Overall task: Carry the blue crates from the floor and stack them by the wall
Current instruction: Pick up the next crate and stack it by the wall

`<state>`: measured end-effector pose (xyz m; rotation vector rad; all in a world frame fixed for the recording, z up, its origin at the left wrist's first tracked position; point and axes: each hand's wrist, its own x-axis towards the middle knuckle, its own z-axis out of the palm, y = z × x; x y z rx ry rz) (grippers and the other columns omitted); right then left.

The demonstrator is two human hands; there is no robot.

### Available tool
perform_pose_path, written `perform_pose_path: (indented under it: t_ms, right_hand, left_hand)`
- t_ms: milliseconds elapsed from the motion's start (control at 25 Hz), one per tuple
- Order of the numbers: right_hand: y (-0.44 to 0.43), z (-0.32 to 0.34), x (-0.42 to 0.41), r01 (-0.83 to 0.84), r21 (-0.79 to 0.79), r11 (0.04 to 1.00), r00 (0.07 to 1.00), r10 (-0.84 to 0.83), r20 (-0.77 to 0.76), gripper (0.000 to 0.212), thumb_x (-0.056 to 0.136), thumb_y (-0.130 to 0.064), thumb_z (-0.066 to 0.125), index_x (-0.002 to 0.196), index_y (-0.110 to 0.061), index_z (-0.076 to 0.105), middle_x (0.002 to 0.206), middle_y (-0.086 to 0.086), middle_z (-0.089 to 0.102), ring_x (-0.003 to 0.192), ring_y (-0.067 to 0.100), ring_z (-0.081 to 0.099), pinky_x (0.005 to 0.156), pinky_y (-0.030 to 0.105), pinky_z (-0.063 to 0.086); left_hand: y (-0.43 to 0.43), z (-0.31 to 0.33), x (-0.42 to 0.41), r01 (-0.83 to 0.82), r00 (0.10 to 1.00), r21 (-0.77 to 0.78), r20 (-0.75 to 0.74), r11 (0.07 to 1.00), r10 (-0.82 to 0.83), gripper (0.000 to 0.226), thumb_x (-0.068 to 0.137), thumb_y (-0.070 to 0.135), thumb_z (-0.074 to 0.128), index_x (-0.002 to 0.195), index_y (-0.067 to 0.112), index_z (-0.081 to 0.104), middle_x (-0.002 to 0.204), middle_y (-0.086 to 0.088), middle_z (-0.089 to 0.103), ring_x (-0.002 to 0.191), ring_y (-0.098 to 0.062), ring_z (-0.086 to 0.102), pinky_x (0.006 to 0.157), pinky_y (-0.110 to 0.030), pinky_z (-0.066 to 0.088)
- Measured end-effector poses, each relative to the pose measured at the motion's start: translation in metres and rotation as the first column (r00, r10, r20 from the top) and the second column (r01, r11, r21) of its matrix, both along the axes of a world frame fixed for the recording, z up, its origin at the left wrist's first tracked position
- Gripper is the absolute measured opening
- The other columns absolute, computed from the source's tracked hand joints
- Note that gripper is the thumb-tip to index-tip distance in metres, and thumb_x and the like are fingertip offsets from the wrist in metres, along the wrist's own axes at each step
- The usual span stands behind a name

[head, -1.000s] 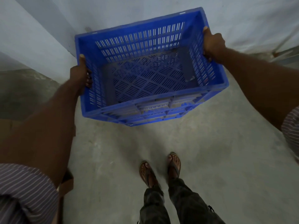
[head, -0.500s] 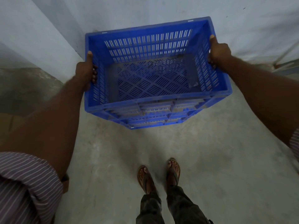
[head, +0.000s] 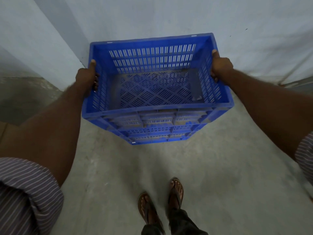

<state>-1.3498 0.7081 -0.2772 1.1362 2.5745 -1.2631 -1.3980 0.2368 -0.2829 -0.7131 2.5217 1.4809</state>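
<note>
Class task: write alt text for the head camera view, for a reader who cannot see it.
Two bare hands, left and right, hold an empty blue crate by its short sides above a concrete floor, close to a pale wall. The person's sandalled feet show below.

Fingers of the left hand and right hand hidden behind the blue crate walls. Floor beneath it unseen. Both striped sleeves cropped by the frame edges.

Crate upper centre of frame, above the floor, back side near the wall. Left hand on its left side, right hand on its right. Feet at bottom centre, below the crate.
</note>
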Motion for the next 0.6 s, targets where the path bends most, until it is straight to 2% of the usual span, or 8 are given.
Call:
perform_pose_path:
  t_ms: [40,80,160,240,320,440,560,600]
  right_hand:
    - [-0.002,0.002,0.005,-0.020,0.017,1.000,1.000,0.020,0.006,0.080,0.098,-0.067,0.029,0.101,0.005,0.064,0.059,0.012,0.063,0.045,0.021,0.057,0.047,0.028,0.044]
    - [-0.002,0.005,0.012,-0.037,0.045,0.998,0.999,0.036,0.006,0.073,0.100,-0.062,0.030,0.101,0.004,0.062,0.060,0.013,0.064,0.051,0.021,0.062,0.051,0.029,0.046]
    - [-0.004,0.011,0.030,-0.069,0.131,0.989,0.997,0.071,-0.012,0.057,0.103,-0.046,0.037,0.115,0.005,0.058,0.099,0.024,0.070,0.092,0.033,0.068,0.078,0.035,0.052]
    - [-0.013,0.022,0.061,-0.081,0.206,0.975,0.995,0.091,-0.039,0.042,0.100,-0.029,0.043,0.125,0.002,0.055,0.127,0.026,0.061,0.119,0.041,0.057,0.097,0.040,0.044]
    - [-0.026,0.032,0.100,-0.072,0.258,0.963,0.989,0.102,-0.103,0.038,0.096,-0.021,0.046,0.126,-0.001,0.056,0.128,0.025,0.060,0.120,0.042,0.055,0.100,0.043,0.042]
    - [-0.052,0.056,0.178,-0.101,0.319,0.942,0.953,0.185,-0.242,0.035,0.089,-0.017,0.052,0.122,-0.007,0.060,0.120,0.017,0.065,0.114,0.038,0.057,0.094,0.040,0.044]
    - [-0.084,0.092,0.246,-0.171,0.154,0.973,0.920,0.214,-0.328,0.025,0.091,-0.009,0.055,0.113,-0.006,0.063,0.106,0.009,0.067,0.095,0.025,0.063,0.077,0.020,0.046]
    - [-0.093,0.104,0.270,-0.204,0.084,0.975,0.909,0.221,-0.354,0.021,0.091,-0.008,0.056,0.111,-0.007,0.064,0.101,0.006,0.066,0.088,0.020,0.062,0.076,0.019,0.050]
  left_hand:
    - [-0.005,0.000,0.005,0.003,1.000,-0.051,-0.011,0.999,-0.003,0.071,0.089,0.075,0.045,0.083,0.007,0.064,0.073,-0.012,0.064,0.056,-0.026,0.059,0.056,-0.031,0.054]
    - [-0.010,0.001,0.012,0.021,1.000,-0.127,-0.010,0.992,-0.022,0.080,0.085,0.080,0.041,0.092,0.004,0.067,0.084,-0.016,0.069,0.069,-0.032,0.067,0.070,-0.039,0.059]
    - [-0.011,0.008,0.036,0.084,0.996,-0.257,-0.002,0.963,-0.088,0.084,0.091,0.075,0.033,0.110,-0.001,0.065,0.109,-0.025,0.069,0.098,-0.042,0.067,0.092,-0.047,0.054]
    - [-0.006,0.022,0.072,0.113,0.989,-0.331,-0.050,0.937,-0.137,0.062,0.105,0.049,0.034,0.119,-0.006,0.060,0.122,-0.029,0.062,0.113,-0.044,0.059,0.094,-0.044,0.045]
    - [-0.002,0.033,0.105,0.077,0.985,-0.299,-0.124,0.951,-0.118,0.045,0.107,0.033,0.038,0.122,-0.004,0.059,0.126,-0.027,0.061,0.116,-0.041,0.058,0.094,-0.041,0.044]
    - [0.002,0.059,0.165,-0.043,0.976,-0.207,-0.218,0.977,-0.003,0.036,0.099,0.028,0.051,0.125,0.005,0.061,0.122,-0.017,0.065,0.112,-0.034,0.061,0.093,-0.038,0.048]
    - [0.019,0.092,0.238,-0.114,0.955,-0.049,-0.280,0.992,0.096,0.032,0.095,0.025,0.058,0.122,0.010,0.061,0.107,-0.004,0.065,0.099,-0.023,0.064,0.087,-0.031,0.051]
    - [0.027,0.105,0.267,-0.112,0.942,-0.009,-0.318,0.994,0.104,0.030,0.095,0.023,0.059,0.122,0.009,0.061,0.103,-0.001,0.064,0.094,-0.019,0.063,0.082,-0.026,0.049]
